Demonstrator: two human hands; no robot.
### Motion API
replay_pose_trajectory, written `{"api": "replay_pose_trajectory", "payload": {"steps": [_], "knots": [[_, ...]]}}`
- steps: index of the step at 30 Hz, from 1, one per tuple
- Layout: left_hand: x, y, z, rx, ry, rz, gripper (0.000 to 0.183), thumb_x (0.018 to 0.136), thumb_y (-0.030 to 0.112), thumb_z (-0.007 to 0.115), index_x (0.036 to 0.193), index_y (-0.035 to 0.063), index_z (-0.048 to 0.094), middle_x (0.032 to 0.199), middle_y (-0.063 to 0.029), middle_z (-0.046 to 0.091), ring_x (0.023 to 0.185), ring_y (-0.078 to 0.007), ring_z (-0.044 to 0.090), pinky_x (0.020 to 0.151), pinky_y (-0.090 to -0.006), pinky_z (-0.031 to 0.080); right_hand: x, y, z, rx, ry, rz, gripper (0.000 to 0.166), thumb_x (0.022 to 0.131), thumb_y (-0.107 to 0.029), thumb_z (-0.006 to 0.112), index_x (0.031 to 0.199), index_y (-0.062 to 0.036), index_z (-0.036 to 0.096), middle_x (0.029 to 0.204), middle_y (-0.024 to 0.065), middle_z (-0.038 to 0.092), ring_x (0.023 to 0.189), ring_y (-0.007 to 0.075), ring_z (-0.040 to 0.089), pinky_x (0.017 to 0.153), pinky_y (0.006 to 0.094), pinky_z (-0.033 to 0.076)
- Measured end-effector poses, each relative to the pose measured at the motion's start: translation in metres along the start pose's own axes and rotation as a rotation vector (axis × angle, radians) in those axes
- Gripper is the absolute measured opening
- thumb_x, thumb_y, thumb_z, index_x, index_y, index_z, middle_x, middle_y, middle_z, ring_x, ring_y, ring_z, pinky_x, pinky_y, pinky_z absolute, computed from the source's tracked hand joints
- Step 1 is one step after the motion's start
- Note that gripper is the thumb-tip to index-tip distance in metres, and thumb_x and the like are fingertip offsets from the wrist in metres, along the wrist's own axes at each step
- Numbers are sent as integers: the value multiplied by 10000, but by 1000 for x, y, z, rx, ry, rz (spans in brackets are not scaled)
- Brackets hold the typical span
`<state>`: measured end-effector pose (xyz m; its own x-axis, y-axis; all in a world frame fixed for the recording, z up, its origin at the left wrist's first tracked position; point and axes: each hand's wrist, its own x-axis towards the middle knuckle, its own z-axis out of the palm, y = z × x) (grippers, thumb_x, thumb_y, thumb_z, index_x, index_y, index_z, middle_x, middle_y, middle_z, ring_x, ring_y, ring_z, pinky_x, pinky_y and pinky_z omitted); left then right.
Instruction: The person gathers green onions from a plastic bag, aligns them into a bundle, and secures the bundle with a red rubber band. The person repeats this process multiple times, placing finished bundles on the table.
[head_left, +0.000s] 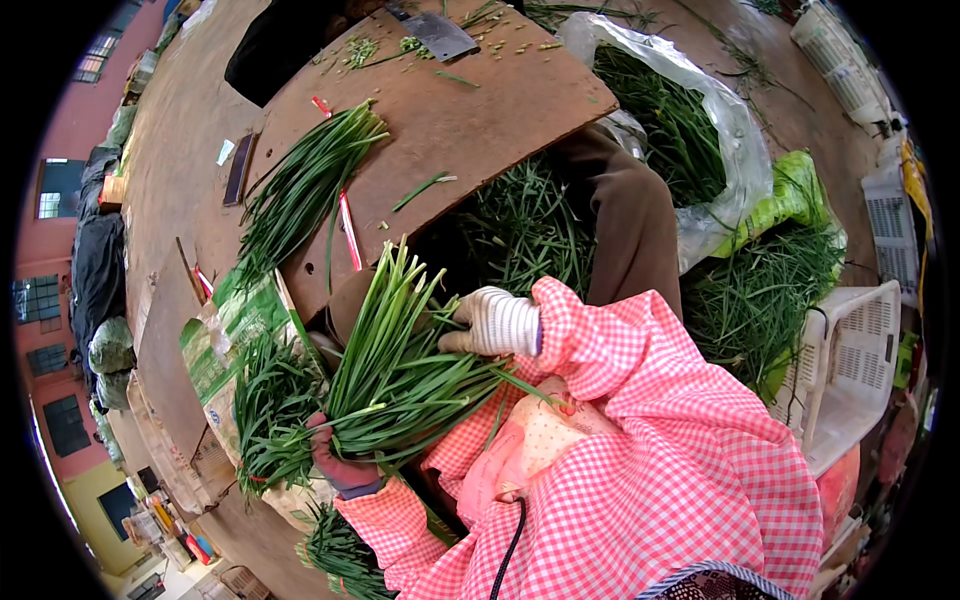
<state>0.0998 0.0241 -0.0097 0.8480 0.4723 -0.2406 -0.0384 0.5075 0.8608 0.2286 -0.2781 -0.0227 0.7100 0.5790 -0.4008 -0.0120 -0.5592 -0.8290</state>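
Note:
My left hand (341, 457), in a reddish glove, grips a large loose bunch of garlic chives (405, 375) from below. The pale cut ends of many stalks point up and away from me. At the bunch's right side is my right hand (487, 322), in a white striped glove, with its fingers closed around some of the stalks. Another bunch of garlic chives (315, 187) lies on the brown board (480, 135), over a red-and-white strip (349, 229). A few loose stalks (421, 190) rest beside it.
A cleaver blade (442, 36) and chopped bits lie at the board's far end. On my right are an open plastic bag of chives (660, 112), a green sack with more (765, 277) and a white crate (855, 367). Tied bunches (277, 412) rest on a sack (251, 315) at left.

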Motion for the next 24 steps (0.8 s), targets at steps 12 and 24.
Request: {"api": "replay_pose_trajectory", "payload": {"steps": [12, 24], "knots": [[-5, -8, -10, 6, 23, -19, 290, 797, 163, 507, 1069, 78, 562, 1037, -154, 620, 931, -292, 607, 835, -465, 508, -16, 95, -55, -164, 509, 130, 304, 855, -320, 589, 833, -19, 622, 652, 152, 593, 619, 314, 605, 571, 392, 478], [-4, -11, 3, -32, -28, -47, 255, 815, 172, 495, 1038, 71, 565, 1045, -148, 621, 936, -285, 605, 850, -437, 500, 18, 9, 7, 302, 322, -261, 225, 761, -195, 663, 923, -40, 680, 861, 155, 651, 803, 293, 628, 723, 355, 503]]}}
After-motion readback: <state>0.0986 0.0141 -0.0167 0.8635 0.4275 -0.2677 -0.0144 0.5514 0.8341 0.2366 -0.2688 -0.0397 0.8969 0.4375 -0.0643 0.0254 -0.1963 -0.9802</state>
